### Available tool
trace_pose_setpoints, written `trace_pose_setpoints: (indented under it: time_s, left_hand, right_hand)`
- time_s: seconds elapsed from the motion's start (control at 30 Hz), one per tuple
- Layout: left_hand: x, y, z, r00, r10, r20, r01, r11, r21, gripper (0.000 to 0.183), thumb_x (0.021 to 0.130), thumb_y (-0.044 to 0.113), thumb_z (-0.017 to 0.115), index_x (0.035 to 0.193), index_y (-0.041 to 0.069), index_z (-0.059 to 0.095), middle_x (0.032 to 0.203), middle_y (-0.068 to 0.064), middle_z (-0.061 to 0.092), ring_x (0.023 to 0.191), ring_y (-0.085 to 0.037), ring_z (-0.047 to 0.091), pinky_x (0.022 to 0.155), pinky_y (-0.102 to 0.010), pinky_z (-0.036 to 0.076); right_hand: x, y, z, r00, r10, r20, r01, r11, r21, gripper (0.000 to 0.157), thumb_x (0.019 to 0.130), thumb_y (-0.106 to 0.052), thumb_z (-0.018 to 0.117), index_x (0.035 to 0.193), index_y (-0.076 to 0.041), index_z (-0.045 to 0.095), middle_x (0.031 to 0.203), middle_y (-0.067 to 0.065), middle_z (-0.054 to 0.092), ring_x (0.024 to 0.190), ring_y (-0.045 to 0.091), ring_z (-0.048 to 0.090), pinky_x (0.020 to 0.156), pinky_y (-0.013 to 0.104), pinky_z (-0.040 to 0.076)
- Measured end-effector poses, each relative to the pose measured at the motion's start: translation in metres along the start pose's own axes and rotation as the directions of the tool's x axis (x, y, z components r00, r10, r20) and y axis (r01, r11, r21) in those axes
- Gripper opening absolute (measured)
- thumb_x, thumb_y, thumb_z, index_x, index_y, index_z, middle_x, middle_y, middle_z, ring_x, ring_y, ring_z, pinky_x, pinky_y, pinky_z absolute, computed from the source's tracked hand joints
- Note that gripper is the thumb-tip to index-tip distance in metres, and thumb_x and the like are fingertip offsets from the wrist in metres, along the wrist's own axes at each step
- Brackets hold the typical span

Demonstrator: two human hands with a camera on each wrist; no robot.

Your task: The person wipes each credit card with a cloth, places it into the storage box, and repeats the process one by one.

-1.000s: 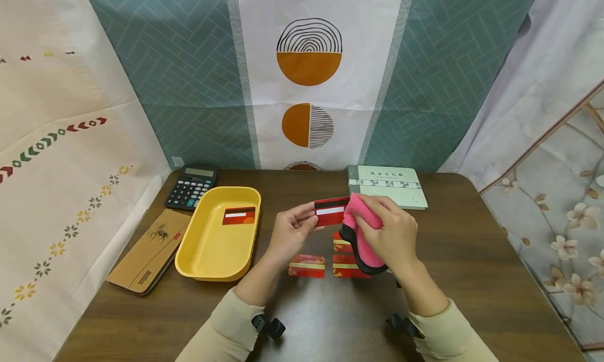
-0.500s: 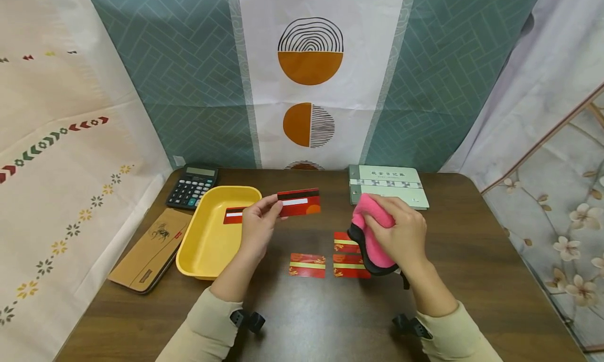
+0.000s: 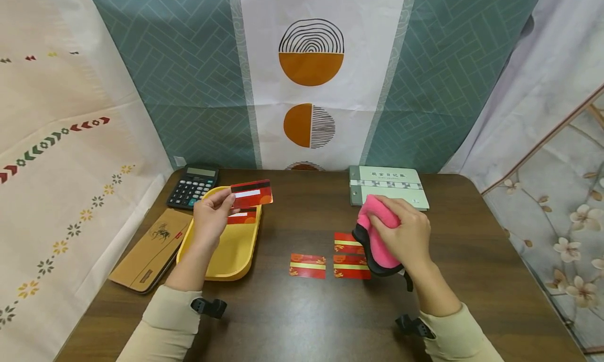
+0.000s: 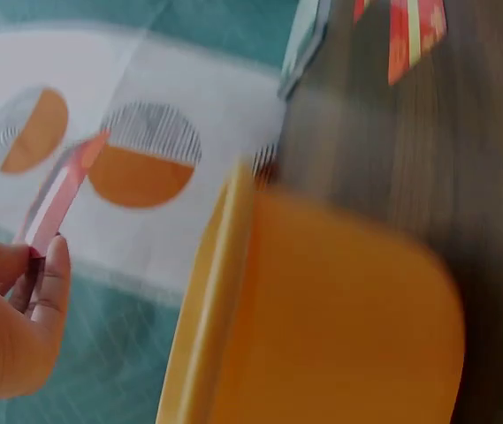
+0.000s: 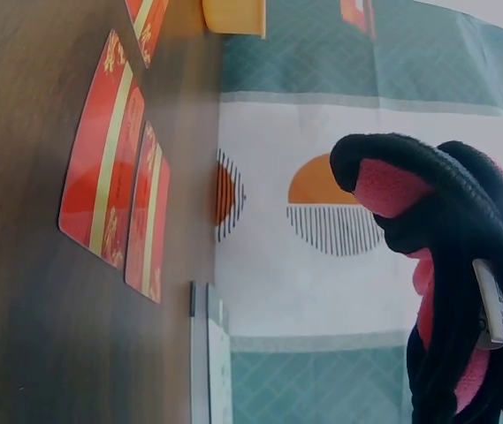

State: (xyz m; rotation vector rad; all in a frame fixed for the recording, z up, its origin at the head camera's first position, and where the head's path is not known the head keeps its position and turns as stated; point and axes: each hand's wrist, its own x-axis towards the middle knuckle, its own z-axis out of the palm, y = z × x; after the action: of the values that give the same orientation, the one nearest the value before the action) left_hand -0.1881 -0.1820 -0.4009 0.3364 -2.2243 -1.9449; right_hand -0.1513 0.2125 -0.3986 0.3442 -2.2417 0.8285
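My left hand (image 3: 212,217) pinches a red card (image 3: 252,193) with a black stripe and a white strip by its left end, above the yellow tray (image 3: 219,272). Inside that tray lies a similar red card (image 3: 243,216), partly covered from view by the hand and held card. My right hand (image 3: 408,233) grips a folded pink cloth (image 3: 383,241) with black edging, raised over the table. Left of the cloth, a red card with a gold band (image 3: 307,266) lies by itself, and two more gold-banded cards (image 3: 351,267) lie close together, one behind the other.
A black calculator (image 3: 193,188) sits behind the tray at the left. Beside the tray lies a tan wallet (image 3: 150,251). A green-and-white notebook (image 3: 388,187) lies at the table's back right. Patterned fabric hangs behind the table (image 3: 302,320) and on both sides.
The left hand has carried the red card leftward, away from the pink cloth and over the yellow tray. The right hand has shifted slightly right with the cloth.
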Motion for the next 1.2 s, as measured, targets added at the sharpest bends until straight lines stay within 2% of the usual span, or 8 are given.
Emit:
trace_pose_setpoints:
  time_s: [0.13,0.27,0.4,0.57,0.7,1.0,1.07,1.2]
  left_hand:
    - [0.01,-0.006,-0.017,1.0,-0.021,-0.015,0.022,0.997,0.08,0.037,0.104,0.009,0.056,0.139,-0.003,0.058,0.134,-0.021,0.06,0.093,-0.01,0.065,0.081,-0.023,0.059]
    - [0.02,-0.014,-0.028,0.997,-0.066,-0.031,0.068,0.994,0.085,0.039,0.105,0.008,0.054,0.142,-0.003,0.054,0.14,-0.021,0.056,0.109,-0.022,0.061,0.079,-0.019,0.058]
    - [0.031,-0.027,-0.037,0.993,-0.116,-0.004,0.116,0.987,0.114,0.04,0.106,0.005,0.05,0.144,-0.006,0.051,0.139,-0.025,0.053,0.118,-0.029,0.056,0.083,-0.023,0.059]
    - [0.041,-0.044,-0.04,0.989,-0.139,0.044,0.125,0.965,0.232,0.035,0.105,0.003,0.05,0.138,-0.01,0.055,0.131,-0.029,0.057,0.106,-0.028,0.062,0.088,-0.033,0.059]
    - [0.046,-0.052,-0.037,0.99,-0.118,0.074,0.09,0.946,0.31,0.033,0.104,0.002,0.052,0.134,-0.011,0.057,0.123,-0.029,0.061,0.092,-0.022,0.065,0.08,-0.03,0.061]
    - [0.049,-0.054,-0.032,0.995,-0.064,0.081,0.014,0.86,0.509,0.034,0.102,0.006,0.058,0.132,-0.01,0.06,0.114,-0.025,0.067,0.078,-0.018,0.068,0.066,-0.02,0.058]
    - [0.048,-0.054,-0.032,0.995,-0.052,0.087,-0.003,0.84,0.543,0.036,0.101,0.007,0.059,0.132,-0.01,0.06,0.115,-0.025,0.067,0.082,-0.021,0.07,0.068,-0.022,0.058]
    - [0.048,-0.054,-0.032,0.99,-0.065,0.122,-0.019,0.809,0.588,0.041,0.102,0.012,0.058,0.135,-0.011,0.057,0.122,-0.028,0.066,0.102,-0.031,0.066,0.085,-0.037,0.057]
  right_hand:
    - [-0.002,0.002,0.001,1.0,0.024,0.015,-0.024,1.0,0.005,0.045,0.075,-0.017,0.089,0.118,-0.01,0.076,0.102,0.013,0.075,0.079,0.03,0.068,0.06,0.043,0.05]
    - [-0.004,0.002,0.002,0.999,0.039,0.031,-0.04,0.999,0.012,0.046,0.075,-0.018,0.09,0.118,-0.009,0.075,0.102,0.013,0.075,0.079,0.03,0.068,0.061,0.043,0.052]
    - [-0.004,0.001,0.003,0.999,0.042,0.034,-0.043,0.999,0.018,0.045,0.076,-0.018,0.089,0.118,-0.009,0.075,0.101,0.014,0.075,0.079,0.03,0.068,0.061,0.043,0.051]
    - [-0.006,0.0,0.005,0.997,0.052,0.053,-0.052,0.999,0.013,0.045,0.076,-0.019,0.089,0.118,-0.009,0.075,0.101,0.013,0.075,0.078,0.03,0.067,0.061,0.043,0.052]
    - [-0.007,-0.001,0.006,0.996,0.055,0.064,-0.056,0.998,0.015,0.045,0.076,-0.019,0.089,0.118,-0.01,0.075,0.101,0.013,0.075,0.078,0.029,0.068,0.061,0.043,0.053]
    - [-0.007,-0.002,0.008,0.997,0.039,0.065,-0.04,0.999,0.016,0.043,0.076,-0.019,0.089,0.116,-0.011,0.076,0.097,0.011,0.075,0.075,0.028,0.066,0.059,0.041,0.051]
    - [-0.007,-0.002,0.009,0.997,0.039,0.069,-0.04,0.999,0.017,0.043,0.076,-0.019,0.089,0.117,-0.011,0.076,0.098,0.011,0.075,0.075,0.028,0.066,0.059,0.041,0.05]
    - [-0.007,-0.002,0.01,0.996,0.04,0.074,-0.041,0.999,0.019,0.044,0.076,-0.019,0.089,0.117,-0.011,0.076,0.099,0.011,0.074,0.076,0.028,0.066,0.059,0.041,0.051]
